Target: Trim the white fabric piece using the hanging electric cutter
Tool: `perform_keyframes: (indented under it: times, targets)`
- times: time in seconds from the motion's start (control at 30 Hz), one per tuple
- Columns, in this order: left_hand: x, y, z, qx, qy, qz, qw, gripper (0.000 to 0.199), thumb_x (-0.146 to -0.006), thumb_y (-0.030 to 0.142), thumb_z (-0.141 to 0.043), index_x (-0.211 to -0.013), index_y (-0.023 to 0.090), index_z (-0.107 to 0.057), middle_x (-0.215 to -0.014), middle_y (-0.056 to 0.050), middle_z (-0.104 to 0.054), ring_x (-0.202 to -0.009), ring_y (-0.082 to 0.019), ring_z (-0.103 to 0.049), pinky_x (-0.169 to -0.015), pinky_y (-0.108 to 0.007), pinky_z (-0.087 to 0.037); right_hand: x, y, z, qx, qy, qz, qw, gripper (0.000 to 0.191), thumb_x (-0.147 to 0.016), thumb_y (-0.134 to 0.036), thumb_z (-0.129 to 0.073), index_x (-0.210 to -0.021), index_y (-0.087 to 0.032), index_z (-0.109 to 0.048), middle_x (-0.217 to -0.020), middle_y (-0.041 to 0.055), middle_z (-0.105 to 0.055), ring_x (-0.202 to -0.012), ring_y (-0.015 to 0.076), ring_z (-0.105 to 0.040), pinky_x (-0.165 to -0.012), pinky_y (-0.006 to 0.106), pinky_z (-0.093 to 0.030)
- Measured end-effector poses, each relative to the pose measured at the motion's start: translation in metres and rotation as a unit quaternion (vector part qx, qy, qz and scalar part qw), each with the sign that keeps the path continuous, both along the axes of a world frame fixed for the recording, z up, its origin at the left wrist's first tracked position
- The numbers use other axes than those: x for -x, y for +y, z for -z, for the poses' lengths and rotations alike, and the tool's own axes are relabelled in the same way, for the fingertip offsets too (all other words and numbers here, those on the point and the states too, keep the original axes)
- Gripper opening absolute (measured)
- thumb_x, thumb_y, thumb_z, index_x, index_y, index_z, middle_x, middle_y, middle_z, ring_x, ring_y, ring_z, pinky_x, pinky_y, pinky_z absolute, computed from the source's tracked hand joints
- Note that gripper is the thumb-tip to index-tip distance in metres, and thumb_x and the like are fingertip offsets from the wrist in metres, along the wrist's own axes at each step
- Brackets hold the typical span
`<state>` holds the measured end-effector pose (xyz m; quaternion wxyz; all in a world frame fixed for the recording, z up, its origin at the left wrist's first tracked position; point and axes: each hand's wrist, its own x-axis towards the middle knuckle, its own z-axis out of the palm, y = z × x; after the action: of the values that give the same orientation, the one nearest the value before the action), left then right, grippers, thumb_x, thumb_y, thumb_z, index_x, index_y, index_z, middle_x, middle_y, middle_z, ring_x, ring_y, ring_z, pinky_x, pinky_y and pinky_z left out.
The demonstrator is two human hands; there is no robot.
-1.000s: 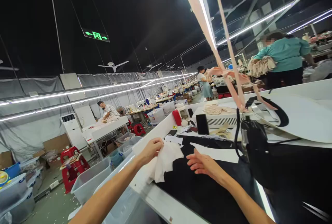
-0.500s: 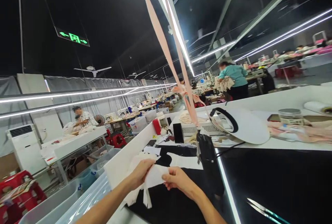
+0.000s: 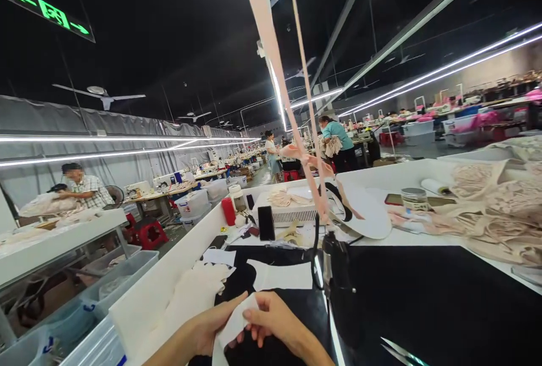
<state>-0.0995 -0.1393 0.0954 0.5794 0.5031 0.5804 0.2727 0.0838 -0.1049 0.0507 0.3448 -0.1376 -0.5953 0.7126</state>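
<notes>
One black tabletop (image 3: 423, 287) spreads widest; a pale cloth pile (image 3: 186, 295) lies at its left edge; above its near left part, the left hand (image 3: 212, 323) and right hand (image 3: 275, 318) hold a piece of white cloth (image 3: 232, 325), right fingers pinched narrow, left ones partly hidden; the step looks like straightening; next calls for light, even tension.

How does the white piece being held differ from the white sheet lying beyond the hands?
The held piece is bent; the white sheet looks flat. The held piece is in the left hand and right hand, while the white sheet rests untouched on the black surface. Both are white.
</notes>
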Motion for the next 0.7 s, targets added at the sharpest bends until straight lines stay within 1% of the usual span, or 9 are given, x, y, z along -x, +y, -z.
perform_keyframes:
  times: [0.07,0.13,0.27,0.3,0.43,0.5,0.57,0.63,0.7]
  targets:
    - [0.0,-0.002,0.003,0.056,-0.023,0.002,0.998,0.07,-0.073,0.086,-0.072,-0.063,0.018,-0.064,-0.054,-0.002,-0.054,-0.042,-0.013,-0.042,-0.044,-0.026,-0.035,-0.002,-0.002,0.001,0.0,-0.006,-0.002,1.0,0.073,-0.06,-0.075,-0.088,-0.09,-0.012,-0.067,-0.075,0.0068,-0.068,-0.058,0.0139,-0.061,-0.048,0.021,-0.046]
    - [-0.001,-0.007,0.005,0.097,-0.067,-0.001,0.993,0.069,-0.07,0.086,-0.075,-0.064,0.017,-0.065,-0.057,-0.002,-0.056,-0.047,-0.013,-0.045,-0.047,-0.025,-0.037,-0.004,-0.004,0.001,-0.001,-0.013,0.001,1.0,0.074,-0.061,-0.075,-0.088,-0.095,-0.012,-0.068,-0.078,0.0074,-0.069,-0.059,0.0144,-0.063,-0.048,0.021,-0.047]
    - [-0.002,-0.021,0.006,0.064,-0.157,0.011,0.985,0.071,-0.055,0.081,-0.088,-0.069,0.014,-0.073,-0.068,-0.004,-0.064,-0.059,-0.013,-0.051,-0.054,-0.022,-0.04,-0.005,-0.01,0.005,-0.002,-0.04,0.012,0.999,0.072,-0.062,-0.076,-0.087,-0.093,-0.015,-0.066,-0.078,0.0046,-0.068,-0.057,0.0126,-0.061,-0.047,0.019,-0.046]
    - [-0.001,-0.025,0.006,0.055,-0.179,0.014,0.982,0.071,-0.054,0.08,-0.089,-0.073,0.013,-0.075,-0.072,-0.005,-0.066,-0.064,-0.014,-0.053,-0.057,-0.022,-0.042,-0.005,-0.011,0.006,-0.003,-0.049,0.011,0.999,0.071,-0.062,-0.076,-0.087,-0.092,-0.015,-0.066,-0.076,0.0037,-0.067,-0.056,0.0122,-0.061,-0.047,0.019,-0.045]
    - [0.005,-0.04,0.016,0.03,-0.264,0.026,0.964,0.07,-0.067,0.075,-0.086,-0.088,0.009,-0.078,-0.086,-0.012,-0.072,-0.08,-0.02,-0.063,-0.071,-0.024,-0.046,-0.006,-0.018,0.012,-0.004,-0.086,-0.01,0.996,0.068,-0.067,-0.075,-0.086,-0.09,-0.014,-0.067,-0.069,0.0032,-0.066,-0.052,0.0108,-0.058,-0.048,0.019,-0.041]
    - [0.009,-0.045,0.024,0.022,-0.282,-0.003,0.959,0.063,-0.067,0.07,-0.09,-0.083,0.012,-0.072,-0.082,-0.011,-0.071,-0.079,-0.021,-0.065,-0.071,-0.026,-0.046,-0.007,-0.022,0.012,-0.004,-0.097,-0.023,0.995,0.067,-0.069,-0.074,-0.085,-0.091,-0.013,-0.068,-0.068,0.0033,-0.064,-0.053,0.0102,-0.056,-0.051,0.02,-0.041]
    - [0.012,-0.048,0.031,0.024,-0.282,-0.057,0.958,0.061,-0.061,0.065,-0.095,-0.08,0.016,-0.065,-0.077,-0.006,-0.067,-0.074,-0.021,-0.064,-0.069,-0.027,-0.046,-0.008,-0.026,0.009,-0.004,-0.102,-0.038,0.994,0.067,-0.069,-0.075,-0.085,-0.091,-0.013,-0.071,-0.069,0.0033,-0.063,-0.056,0.0104,-0.054,-0.055,0.021,-0.039]
    - [0.014,-0.049,0.035,0.02,-0.258,-0.104,0.96,0.063,-0.057,0.063,-0.097,-0.08,0.018,-0.059,-0.074,-0.001,-0.062,-0.07,-0.017,-0.06,-0.066,-0.026,-0.044,-0.008,-0.032,0.004,0.003,-0.096,-0.055,0.994,0.066,-0.068,-0.074,-0.086,-0.089,-0.014,-0.072,-0.073,0.0033,-0.061,-0.062,0.0114,-0.052,-0.058,0.023,-0.037]
    - [0.016,-0.051,0.034,-0.005,-0.217,-0.122,0.969,0.064,-0.059,0.064,-0.095,-0.081,0.018,-0.057,-0.074,0.002,-0.058,-0.068,-0.015,-0.054,-0.063,-0.025,-0.04,-0.008,-0.037,-0.001,0.017,-0.085,-0.076,0.993,0.062,-0.069,-0.072,-0.087,-0.087,-0.014,-0.073,-0.075,0.003,-0.06,-0.066,0.0125,-0.051,-0.062,0.024,-0.036]
